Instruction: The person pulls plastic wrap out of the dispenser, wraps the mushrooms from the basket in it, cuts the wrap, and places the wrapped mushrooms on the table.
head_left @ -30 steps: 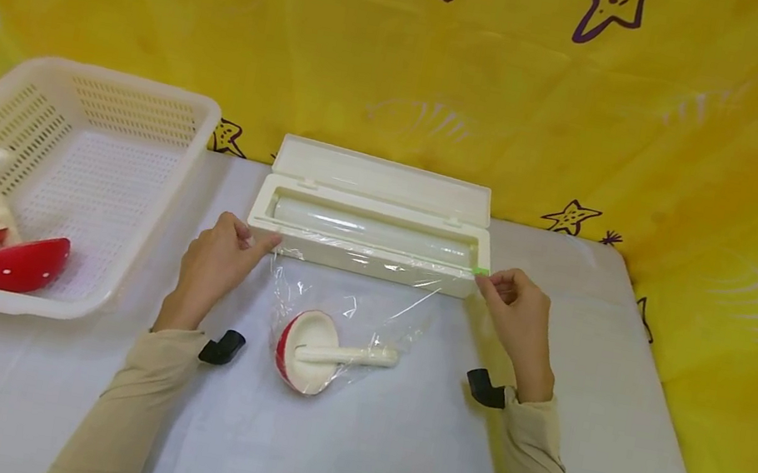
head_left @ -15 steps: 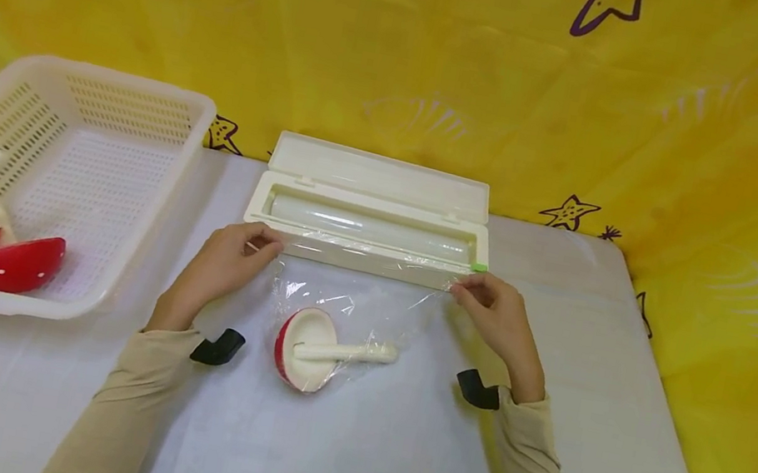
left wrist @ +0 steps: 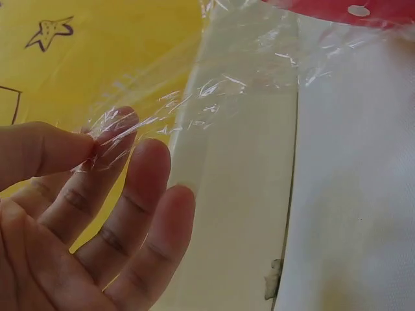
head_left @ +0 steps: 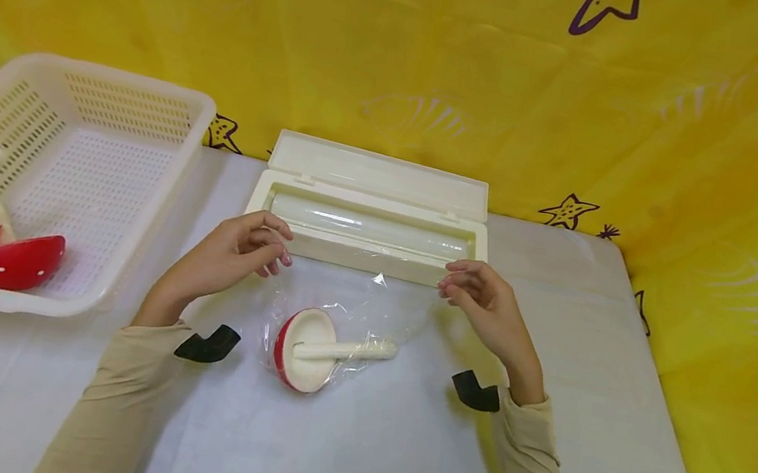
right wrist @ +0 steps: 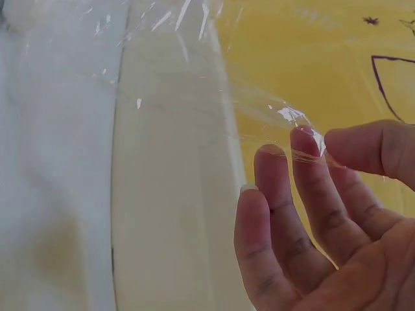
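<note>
My left hand [head_left: 218, 263] pinches one corner of a sheet of clear cling film [left wrist: 214, 91] between thumb and a finger; the other fingers spread. My right hand [head_left: 493, 316] pinches the opposite corner, where the film [right wrist: 285, 116] gathers at the thumb tip. The wrinkled sheet hangs between both hands over a ladle [head_left: 313, 352], red outside and white inside, lying on the table with its white handle pointing right. Just behind the hands stands the cream cling film dispenser box [head_left: 375, 259], lid up, with a film roll [head_left: 369, 225] inside.
At left is a white slotted basket [head_left: 155, 231] with two red, white-dotted ladles [head_left: 13, 261] in its front left corner. A yellow patterned cloth [head_left: 409, 64] hangs behind and to the right. A white cloth [head_left: 338, 466] covers the table.
The right hand has moved left from the box's right end. Both hands now hold the film corners in front of the box; the green piece at its right end is no longer visible.
</note>
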### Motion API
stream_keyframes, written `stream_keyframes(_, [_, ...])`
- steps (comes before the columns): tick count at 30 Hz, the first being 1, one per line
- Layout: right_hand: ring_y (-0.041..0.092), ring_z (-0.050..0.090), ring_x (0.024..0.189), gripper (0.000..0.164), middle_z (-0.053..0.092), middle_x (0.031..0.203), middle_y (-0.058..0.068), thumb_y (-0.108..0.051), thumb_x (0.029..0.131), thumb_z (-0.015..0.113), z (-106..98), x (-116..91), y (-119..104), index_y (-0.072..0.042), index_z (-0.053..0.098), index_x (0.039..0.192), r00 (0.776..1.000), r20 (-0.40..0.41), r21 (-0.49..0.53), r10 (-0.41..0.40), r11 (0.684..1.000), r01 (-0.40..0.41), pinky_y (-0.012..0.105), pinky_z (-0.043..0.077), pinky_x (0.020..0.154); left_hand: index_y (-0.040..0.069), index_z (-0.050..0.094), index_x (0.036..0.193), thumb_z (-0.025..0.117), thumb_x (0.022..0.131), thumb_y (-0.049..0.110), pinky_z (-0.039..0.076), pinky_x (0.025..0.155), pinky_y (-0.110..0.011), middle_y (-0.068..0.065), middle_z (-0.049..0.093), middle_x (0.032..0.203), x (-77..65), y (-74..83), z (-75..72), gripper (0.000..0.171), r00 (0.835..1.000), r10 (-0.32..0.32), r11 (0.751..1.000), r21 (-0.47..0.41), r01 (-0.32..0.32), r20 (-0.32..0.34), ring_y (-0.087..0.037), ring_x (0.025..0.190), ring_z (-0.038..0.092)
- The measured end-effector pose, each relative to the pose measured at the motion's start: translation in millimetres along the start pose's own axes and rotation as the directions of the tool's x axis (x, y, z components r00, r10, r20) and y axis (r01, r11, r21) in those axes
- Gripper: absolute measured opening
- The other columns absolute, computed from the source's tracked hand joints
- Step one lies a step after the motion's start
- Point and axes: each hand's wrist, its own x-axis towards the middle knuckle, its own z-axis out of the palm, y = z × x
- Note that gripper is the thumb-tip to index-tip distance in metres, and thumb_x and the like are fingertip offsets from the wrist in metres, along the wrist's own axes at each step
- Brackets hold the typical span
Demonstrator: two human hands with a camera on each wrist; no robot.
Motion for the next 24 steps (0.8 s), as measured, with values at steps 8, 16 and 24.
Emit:
stream_keyframes(8, [0.010,0.067,0.093,0.033,0.064,0.107,0.022,0.000,0.093,0.064,4,-7,-15,0.011,0.056,0.123,0.997,0.075,-0.056,-0.001,0.998,0.006,0.020,0.056,0.085,-0.002,0.060,0.110,0.053,0.101,0.008,0.058,0.077,-0.030,-0.027,0.064,0.108,-4.2,0.4,-4.4,0.015,0.991,0.047,0.999,-0.029,-0.044,0.121,-0.033,0.091,0.064])
stream_keyframes(16, [0.035,0.060,0.097,0.058,0.061,0.102,0.013,-0.001,0.080,0.080,6,-9,-17,0.004,0.053,0.131,0.991,0.127,-0.126,-0.035,0.991,0.051,0.023,0.052,0.090,0.012,0.049,0.132,0.071,0.092,0.020,0.049,0.100,-0.040,-0.015,0.060,0.128,-22.8,9.4,-11.2,0.047,0.936,0.046,0.992,0.091,-0.083,0.348,-0.029,0.117,0.058])
stream_keyframes(24, [0.032,0.058,0.094,0.065,0.057,0.096,0.017,-0.004,0.075,0.085,8,-9,-18,0.001,0.053,0.132,0.988,0.150,-0.182,-0.019,0.982,0.047,0.035,0.051,0.091,0.018,0.031,0.152,0.085,0.077,0.018,0.043,0.106,-0.044,-0.016,0.053,0.141,-41.3,7.7,-6.0,0.092,0.923,0.024,0.978,0.180,-0.101,0.385,-0.035,0.126,0.052])
